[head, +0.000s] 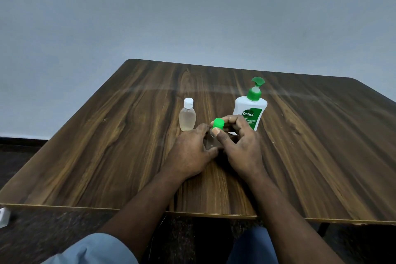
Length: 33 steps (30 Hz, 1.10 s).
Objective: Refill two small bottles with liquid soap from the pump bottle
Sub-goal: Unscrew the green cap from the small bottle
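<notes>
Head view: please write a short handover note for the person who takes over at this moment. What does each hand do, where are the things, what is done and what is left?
Left hand holds the clear small bottle on the table. Right hand pinches its green cap, which sits on the neck.
White-capped bottle stands to the left, closed, with pale liquid inside. Pump bottle stands behind the right hand, untouched.
Done: unclear; the clear bottle's level is hidden.
Left: probably uncap, pump soap in, recap; check the other bottle.
</notes>
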Tool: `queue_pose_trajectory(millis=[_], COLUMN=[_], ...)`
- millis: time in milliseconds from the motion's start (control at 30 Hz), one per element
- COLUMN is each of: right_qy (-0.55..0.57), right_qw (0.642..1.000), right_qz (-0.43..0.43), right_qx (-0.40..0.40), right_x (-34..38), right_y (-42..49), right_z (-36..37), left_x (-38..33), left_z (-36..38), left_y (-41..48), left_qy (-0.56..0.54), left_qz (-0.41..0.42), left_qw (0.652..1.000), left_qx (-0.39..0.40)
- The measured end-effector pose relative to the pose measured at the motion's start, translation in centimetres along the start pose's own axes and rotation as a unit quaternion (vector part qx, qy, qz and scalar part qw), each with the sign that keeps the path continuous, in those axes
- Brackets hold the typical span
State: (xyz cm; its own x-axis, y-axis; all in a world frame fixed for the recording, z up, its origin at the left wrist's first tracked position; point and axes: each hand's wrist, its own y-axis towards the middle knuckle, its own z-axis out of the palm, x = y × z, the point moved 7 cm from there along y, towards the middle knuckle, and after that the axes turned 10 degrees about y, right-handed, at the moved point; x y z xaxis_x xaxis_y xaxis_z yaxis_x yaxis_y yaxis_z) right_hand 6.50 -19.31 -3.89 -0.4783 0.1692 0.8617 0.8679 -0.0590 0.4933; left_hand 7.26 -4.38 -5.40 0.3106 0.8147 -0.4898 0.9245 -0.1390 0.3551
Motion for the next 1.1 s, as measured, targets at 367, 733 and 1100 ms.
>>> queue_pose_trajectory(millis=[367,733,1100], right_qy=[-0.005,-0.026,-0.021], right_qw=[1.000,0.999,0.996], right_qz=[-0.013,-0.024,-0.071], right_qx=[-0.003,0.000,-0.047], right_x=[0.2,0.5,1.2], right_y=[0.0,0.0,-0.2], right_z=[0.0,0.0,-0.9], left_x=[0.0,-0.1,-0.3], left_z=[0.0,-0.1,-0.4], left_y=[-0.1,-0.1,-0.2], left_qy=[0.003,0.007,0.004], left_qz=[-0.001,-0.003,0.004], left_qw=[1.000,1.000,1.000], left_qx=[0.000,-0.002,-0.006])
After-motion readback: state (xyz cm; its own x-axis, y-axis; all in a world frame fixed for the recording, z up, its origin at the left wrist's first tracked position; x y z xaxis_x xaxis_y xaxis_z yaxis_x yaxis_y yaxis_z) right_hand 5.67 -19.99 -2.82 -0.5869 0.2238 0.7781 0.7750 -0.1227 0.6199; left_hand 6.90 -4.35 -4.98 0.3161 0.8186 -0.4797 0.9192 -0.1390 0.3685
